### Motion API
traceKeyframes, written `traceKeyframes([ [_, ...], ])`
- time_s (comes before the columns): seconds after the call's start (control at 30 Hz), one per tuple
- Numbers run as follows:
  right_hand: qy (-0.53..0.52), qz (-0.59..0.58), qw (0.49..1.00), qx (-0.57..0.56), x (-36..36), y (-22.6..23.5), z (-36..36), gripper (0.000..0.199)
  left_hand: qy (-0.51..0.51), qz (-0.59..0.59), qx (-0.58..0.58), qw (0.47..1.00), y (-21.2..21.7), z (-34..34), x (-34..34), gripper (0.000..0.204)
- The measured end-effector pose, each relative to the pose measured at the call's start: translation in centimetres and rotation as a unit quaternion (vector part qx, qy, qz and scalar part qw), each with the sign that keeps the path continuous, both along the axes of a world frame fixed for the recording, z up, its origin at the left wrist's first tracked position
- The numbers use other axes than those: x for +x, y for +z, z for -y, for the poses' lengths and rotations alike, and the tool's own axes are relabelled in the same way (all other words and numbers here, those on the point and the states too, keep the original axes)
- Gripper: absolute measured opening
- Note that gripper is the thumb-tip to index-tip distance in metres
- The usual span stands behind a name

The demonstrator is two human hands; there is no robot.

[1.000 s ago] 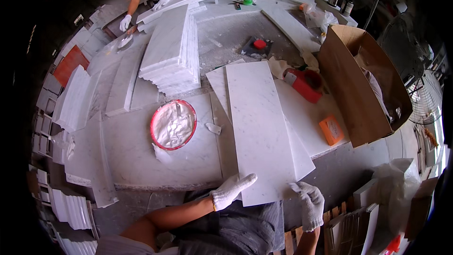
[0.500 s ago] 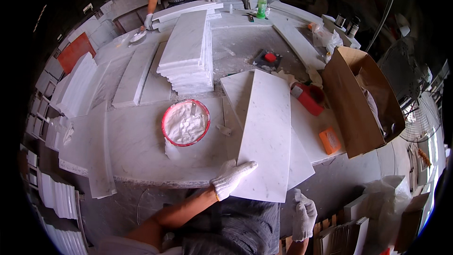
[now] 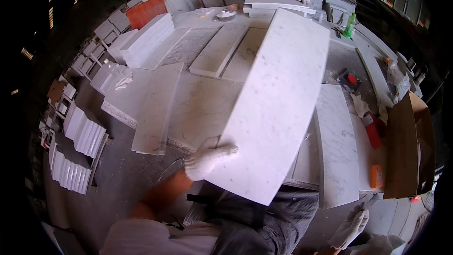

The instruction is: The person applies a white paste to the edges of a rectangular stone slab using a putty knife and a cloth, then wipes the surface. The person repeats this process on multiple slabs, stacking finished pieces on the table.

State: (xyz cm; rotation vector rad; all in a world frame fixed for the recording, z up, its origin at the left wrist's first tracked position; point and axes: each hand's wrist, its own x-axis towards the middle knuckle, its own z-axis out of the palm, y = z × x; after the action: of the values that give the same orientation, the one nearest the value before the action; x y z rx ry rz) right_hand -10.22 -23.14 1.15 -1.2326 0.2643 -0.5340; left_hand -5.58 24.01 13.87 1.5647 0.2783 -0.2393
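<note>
- Gloved fingers [image 3: 222, 151] of the left hand [image 3: 207, 160] are laid flat and closed against the near left edge of a long white marble slab [image 3: 273, 104], which is gripped there.
- The slab is held tilted up above the workbench [image 3: 198, 108], its far end raised toward the bench's far edge.
- The right hand [image 3: 351, 226], also in a white glove, is seen low beside the bench's near right corner, fingers loosely curled, apart from the slab; nothing is held in it.
- A second marble slab [image 3: 337, 146] is lying flat at the bench's near right edge.
- A red bottle [image 3: 373, 130] and a cardboard box [image 3: 406, 151] are set at the right edge.
- A green bottle [image 3: 349, 25] stands near the far right corner.
</note>
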Motion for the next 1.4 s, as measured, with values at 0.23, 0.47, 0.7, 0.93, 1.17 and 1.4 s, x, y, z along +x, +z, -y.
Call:
traceKeyframes([
  [0.23, 0.043, -0.015, 0.998, 0.038, 3.7, 1.0, -2.8, 0.033, 0.333, 0.097, 0.117, 0.931, -0.8, -13.5, -5.5, 0.033],
  [0.47, 0.017, -0.056, 0.998, -0.022, 5.2, 0.8, -4.0, 0.029, 0.282, 0.114, -0.041, 0.952, -2.7, -22.2, -8.6, 0.045],
  [0.7, -0.003, -0.084, 0.996, -0.038, 6.2, 0.9, -5.2, 0.028, 0.243, 0.100, -0.166, 0.951, -6.7, -28.0, -10.9, 0.061],
  [0.93, -0.005, -0.098, 0.994, -0.042, 7.5, 1.6, -5.7, 0.026, 0.242, 0.035, -0.214, 0.946, -8.4, -29.8, -12.4, 0.062],
  [1.17, -0.056, -0.045, 0.997, 0.024, 7.4, 1.2, -5.0, 0.029, 0.226, -0.100, 0.069, 0.966, -9.0, -36.5, -12.1, 0.056],
  [1.4, -0.097, -0.003, 0.993, 0.072, 6.2, 0.1, -2.0, 0.022, 0.171, -0.070, 0.759, 0.624, 2.4, -32.9, -6.0, 0.037],
])
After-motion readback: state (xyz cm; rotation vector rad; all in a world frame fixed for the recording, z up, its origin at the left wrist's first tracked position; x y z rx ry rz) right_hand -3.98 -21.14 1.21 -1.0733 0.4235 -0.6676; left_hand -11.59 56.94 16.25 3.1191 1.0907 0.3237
